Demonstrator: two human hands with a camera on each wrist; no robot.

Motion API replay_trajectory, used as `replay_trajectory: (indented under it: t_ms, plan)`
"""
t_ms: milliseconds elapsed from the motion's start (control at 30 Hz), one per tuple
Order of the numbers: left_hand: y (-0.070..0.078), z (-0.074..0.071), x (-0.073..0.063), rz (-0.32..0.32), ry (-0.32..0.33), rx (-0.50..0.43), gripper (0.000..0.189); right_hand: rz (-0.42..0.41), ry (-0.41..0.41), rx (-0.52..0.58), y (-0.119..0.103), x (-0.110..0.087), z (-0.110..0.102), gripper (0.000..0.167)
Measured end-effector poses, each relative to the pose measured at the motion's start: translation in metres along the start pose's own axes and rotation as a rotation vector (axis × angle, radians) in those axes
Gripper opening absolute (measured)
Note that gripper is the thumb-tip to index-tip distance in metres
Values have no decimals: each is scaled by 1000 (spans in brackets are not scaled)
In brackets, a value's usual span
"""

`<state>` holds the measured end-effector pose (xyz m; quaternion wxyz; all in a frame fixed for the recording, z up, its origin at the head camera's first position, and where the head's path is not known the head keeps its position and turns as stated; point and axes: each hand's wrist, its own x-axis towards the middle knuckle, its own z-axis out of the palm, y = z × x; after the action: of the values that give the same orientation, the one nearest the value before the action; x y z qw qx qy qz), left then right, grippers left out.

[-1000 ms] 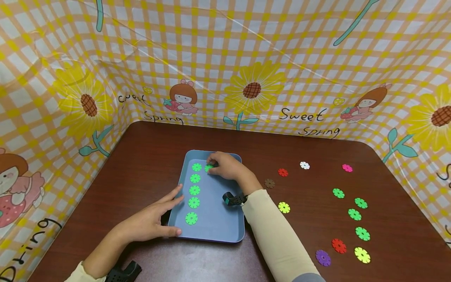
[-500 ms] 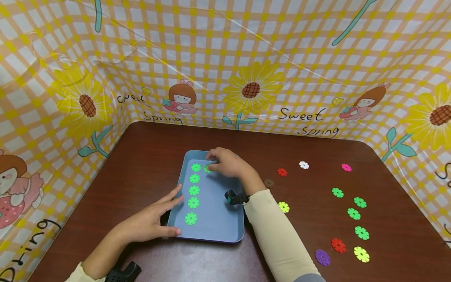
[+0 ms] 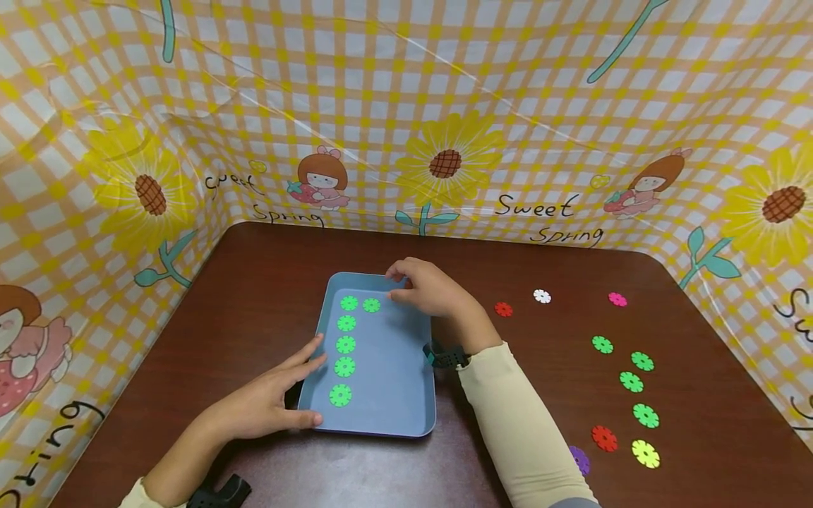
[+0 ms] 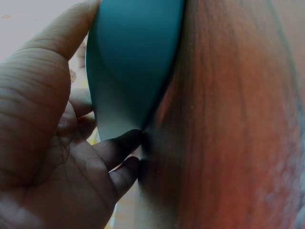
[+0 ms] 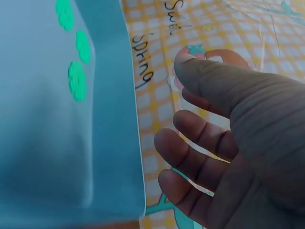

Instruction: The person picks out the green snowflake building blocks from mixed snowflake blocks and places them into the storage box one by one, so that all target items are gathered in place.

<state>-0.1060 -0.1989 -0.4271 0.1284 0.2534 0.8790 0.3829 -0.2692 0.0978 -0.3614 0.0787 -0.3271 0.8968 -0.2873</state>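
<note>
A blue tray (image 3: 400,381) lies on the table, with green notched discs in it. They form a column along its left side, topped by the disc (image 3: 349,303); a second green disc (image 3: 371,305) lies to the right of that one. My left hand (image 3: 269,402) is spread at the tray's left side, its thumb and fingertips touching the rim. In the left wrist view, the fingers (image 4: 116,150) are against the tray's outer wall. My right hand (image 3: 428,288) hovers over the tray's far right corner, fingers loosely bent. Nothing is between its thumb and fingers in the right wrist view.
To the tray's right are loose discs: several green ones (image 3: 631,382), a red one (image 3: 604,438), a yellow one (image 3: 646,454), a white one (image 3: 542,296), a pink one (image 3: 617,299) and a partly hidden purple one (image 3: 579,460). Patterned cloth (image 3: 381,92) walls the table's back and sides.
My right hand has let go of the green disc in the tray's top row and drawn away to the right. The left hand has stayed at the tray's edge.
</note>
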Motion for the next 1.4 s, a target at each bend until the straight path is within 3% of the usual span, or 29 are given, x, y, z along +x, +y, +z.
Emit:
replay_trajectory:
  t_ms: [367,967,1400]
  plan:
    - [1,0,-2,8,8,7,94,58,49,-21,25,-30,-14,29]
    - [1,2,-2,4,0,-8,94,161,105,-186,82,-131,-72,29]
    - [4,0,-1,2,4,-5,93,298,137,-179,133,-198,-97,39]
